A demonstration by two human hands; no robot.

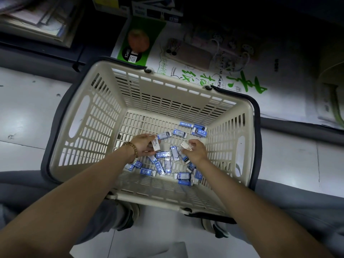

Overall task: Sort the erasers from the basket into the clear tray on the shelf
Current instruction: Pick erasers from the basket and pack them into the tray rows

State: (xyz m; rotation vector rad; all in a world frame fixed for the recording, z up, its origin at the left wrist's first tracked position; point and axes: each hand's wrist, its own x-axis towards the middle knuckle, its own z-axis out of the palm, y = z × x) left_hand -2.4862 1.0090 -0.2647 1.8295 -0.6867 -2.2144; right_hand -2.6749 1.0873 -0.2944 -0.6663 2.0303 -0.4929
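A cream plastic basket with dark handles stands on the floor in front of me. Several blue-and-white wrapped erasers lie scattered over its slotted bottom, mostly toward the right and near side. Both my hands are down inside it. My left hand grips one eraser, its white back with a barcode facing up. My right hand pinches another eraser, white side up. The clear tray and the shelf it sits on are not in sight.
Behind the basket, on a low dark shelf, lie sketch-paper packs with green lettering, a green pack and a phone-like object. My knees and shoes flank the basket's near rim. The floor is pale tile.
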